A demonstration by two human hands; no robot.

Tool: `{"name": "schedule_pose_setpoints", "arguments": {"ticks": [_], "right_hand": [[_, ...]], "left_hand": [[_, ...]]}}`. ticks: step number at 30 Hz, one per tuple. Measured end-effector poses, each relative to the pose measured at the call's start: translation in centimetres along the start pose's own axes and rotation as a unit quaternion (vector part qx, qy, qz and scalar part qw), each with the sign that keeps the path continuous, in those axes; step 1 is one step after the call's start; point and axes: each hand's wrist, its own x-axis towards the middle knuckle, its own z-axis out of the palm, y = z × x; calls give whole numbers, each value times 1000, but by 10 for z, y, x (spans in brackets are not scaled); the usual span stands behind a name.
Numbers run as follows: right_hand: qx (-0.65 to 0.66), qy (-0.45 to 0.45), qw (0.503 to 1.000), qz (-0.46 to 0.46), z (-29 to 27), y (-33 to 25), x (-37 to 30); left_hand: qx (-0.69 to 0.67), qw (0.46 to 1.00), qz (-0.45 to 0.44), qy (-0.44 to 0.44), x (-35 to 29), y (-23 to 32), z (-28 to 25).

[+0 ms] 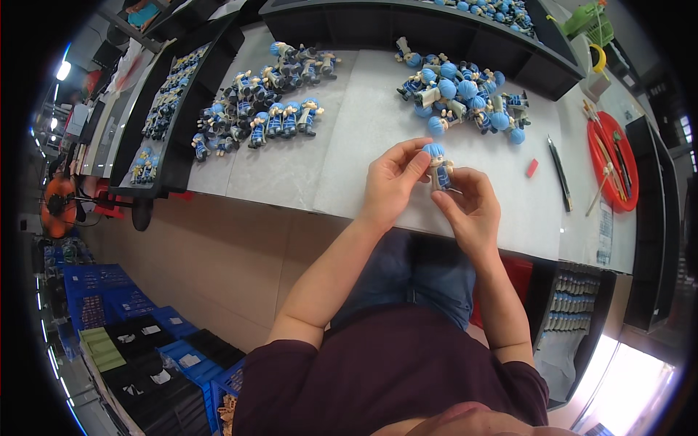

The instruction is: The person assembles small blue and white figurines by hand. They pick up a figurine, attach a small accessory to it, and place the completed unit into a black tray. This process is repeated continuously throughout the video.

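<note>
Between both hands, just above the table's front edge, is a small figurine (440,173) with blue hair and a blue-and-cream outfit. My left hand (393,178) pinches it at the head, thumb against the hair. Fingers of my right hand (471,207) close round its lower body from the other side. Beyond my hands lies a loose pile of similar blue-haired figurines (465,91). Farther left is a second group of figurines (251,98), several of them lined up in a row along its near side.
On the right lie a pink eraser-like block (532,168), a black pen-like tool (559,173) and a red oval tray (624,196) with brushes. Black trays of figurines stand at the left (187,138) and back (407,33). Blue crates (109,280) sit at lower left.
</note>
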Motion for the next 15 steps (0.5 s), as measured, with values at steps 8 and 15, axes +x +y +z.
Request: {"name": "schedule_pose_setpoints", "arguments": {"ticks": [8,15], "right_hand": [[1,-6,1000,-2,-1,2,0],[-5,-8,1000,-11,-1,4,1]], "left_hand": [[-4,1000,-6,0,1,-1,-1],[3,1000,0,-5,0,0,-1]]}}
